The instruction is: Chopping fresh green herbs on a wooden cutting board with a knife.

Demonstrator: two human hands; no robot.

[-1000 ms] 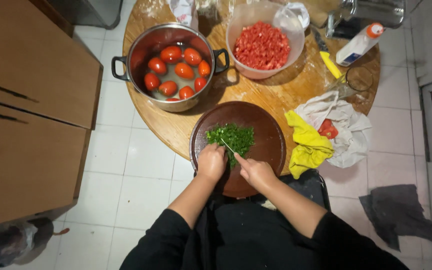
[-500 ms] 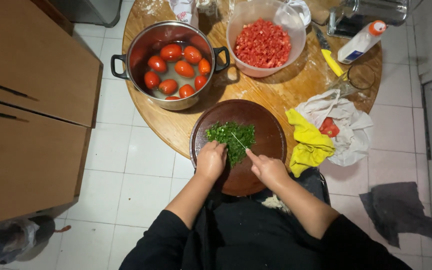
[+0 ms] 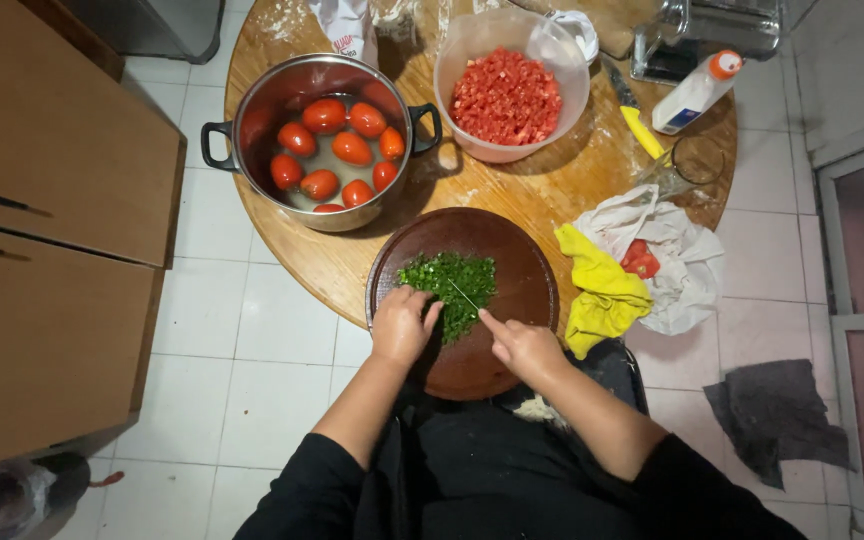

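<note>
the chopped green herbs lie heaped on the upper middle of a round dark wooden board, just ahead of both sets of fingertips, gathered into one pile so the blade can pass through it. the left hand rests knuckles up at the near left edge of the pile, its fingers curled under and pressed together, apparently to hold the heap in place with the tips tucked away from the edge. the right hand is closed around the handle of a knife, whose thin blade runs up and left from its fingers into the herbs; how each finger wraps the handle cannot be made out. beyond the fingertips, across the round wooden table, a steel pot of whole tomatoes in water stands ahead of the left fingers and a pale bowl of diced tomato ahead of the right. a yellow cloth lies just right of the right hand, touching a white bag, within easy reach for wiping.
</note>
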